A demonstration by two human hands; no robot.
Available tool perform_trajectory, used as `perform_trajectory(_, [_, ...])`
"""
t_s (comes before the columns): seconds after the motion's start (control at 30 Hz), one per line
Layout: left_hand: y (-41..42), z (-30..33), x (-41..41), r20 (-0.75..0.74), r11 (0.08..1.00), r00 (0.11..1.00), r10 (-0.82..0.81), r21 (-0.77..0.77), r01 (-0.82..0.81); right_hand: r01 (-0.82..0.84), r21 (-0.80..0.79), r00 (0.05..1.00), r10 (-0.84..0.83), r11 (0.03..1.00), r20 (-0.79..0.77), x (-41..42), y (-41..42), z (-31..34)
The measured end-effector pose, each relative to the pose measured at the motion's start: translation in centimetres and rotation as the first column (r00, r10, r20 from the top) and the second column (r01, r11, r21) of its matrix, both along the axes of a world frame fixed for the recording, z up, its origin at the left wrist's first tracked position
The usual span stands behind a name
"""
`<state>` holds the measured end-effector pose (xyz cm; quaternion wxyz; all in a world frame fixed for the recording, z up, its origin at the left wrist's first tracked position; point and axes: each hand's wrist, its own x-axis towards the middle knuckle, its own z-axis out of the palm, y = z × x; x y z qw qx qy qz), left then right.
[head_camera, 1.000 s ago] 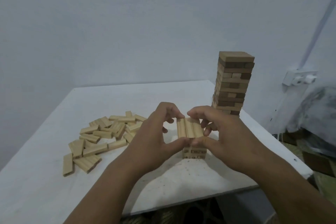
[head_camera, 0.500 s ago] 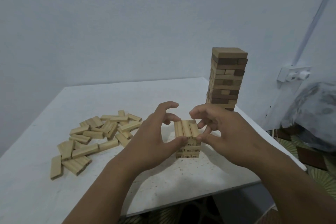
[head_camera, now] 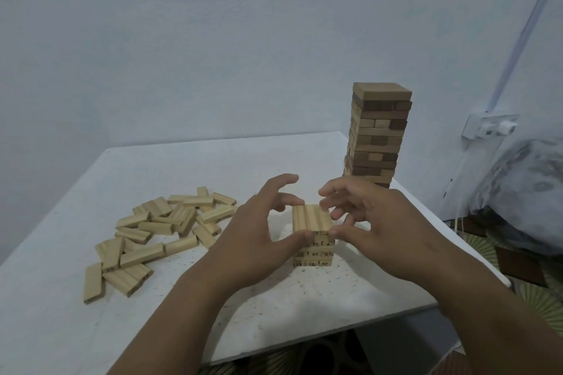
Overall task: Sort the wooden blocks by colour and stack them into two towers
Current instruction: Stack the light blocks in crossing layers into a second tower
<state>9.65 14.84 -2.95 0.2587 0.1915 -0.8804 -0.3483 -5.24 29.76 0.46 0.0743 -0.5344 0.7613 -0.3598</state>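
A short tower of light wooden blocks (head_camera: 313, 248) stands near the front of the white table (head_camera: 231, 161), with three blocks side by side as its top layer. My left hand (head_camera: 259, 231) and my right hand (head_camera: 374, 222) flank it. Both thumbs touch the front edge of the top layer, and the fingers arch loosely above and behind it without gripping. A tall tower of darker brown blocks (head_camera: 377, 137) rises at the table's back right corner. Several loose light blocks (head_camera: 164, 222) lie in a heap to the left.
The table's right edge runs close beside the tall tower. A wall socket (head_camera: 487, 125) and a grey bundle (head_camera: 524, 186) are off to the right. A patterned floor shows below the table's front edge.
Both hands set the three light blocks down as the short tower's top layer. The fingers then lifted off, leaving only the thumbs at the front edge.
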Motion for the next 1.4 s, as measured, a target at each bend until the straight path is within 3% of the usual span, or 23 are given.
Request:
perform_trajectory(0.37, [-0.7, 0.8, 2.6, -0.036, 0.998, 0.998, 0.047, -0.026, -0.048, 0.013, -0.054, 0.995, -0.018, 0.998, -0.096, 1.6, -0.1, 1.0])
perform_trajectory(0.57, [-2.9, 0.5, 7.4, -0.017, 0.964, 0.972, 0.233, -0.126, -0.233, -0.178, -0.076, 0.975, 0.166, 0.981, -0.149, 7.0, -3.9, -0.4])
perform_trajectory(0.83, [-5.1, -0.4, 13.3, 0.264, 0.854, 0.825, 0.500, -0.310, -0.418, -0.264, 0.174, 0.927, 0.299, 0.949, -0.226, 11.6, -9.5, -4.6])
perform_trajectory(0.97, [-5.7, -0.3, 14.7, 0.289, 0.853, 0.812, 0.507, -0.299, -0.427, -0.239, 0.312, 0.855, 0.351, 0.920, -0.381, 12.6, -10.7, -5.5])
perform_trajectory(1.07, [-6.1, -0.4, 14.8, 0.274, 0.866, 0.831, 0.484, -0.285, -0.411, -0.208, 0.282, 0.837, 0.320, 0.937, -0.444, 12.6, -10.8, -5.6])
perform_trajectory(1.2, [-5.7, -0.5, 14.1, 0.192, 0.877, 0.872, 0.451, -0.278, -0.392, -0.170, 0.141, 0.879, 0.215, 0.975, -0.425, 12.2, -10.1, -4.5])
perform_trajectory(1.4, [-5.1, -1.9, 12.8, 0.103, 0.943, 0.972, 0.212, -0.281, -0.176, -0.102, 0.139, 0.944, 0.140, 0.985, -0.300, 11.3, -8.7, -3.8])
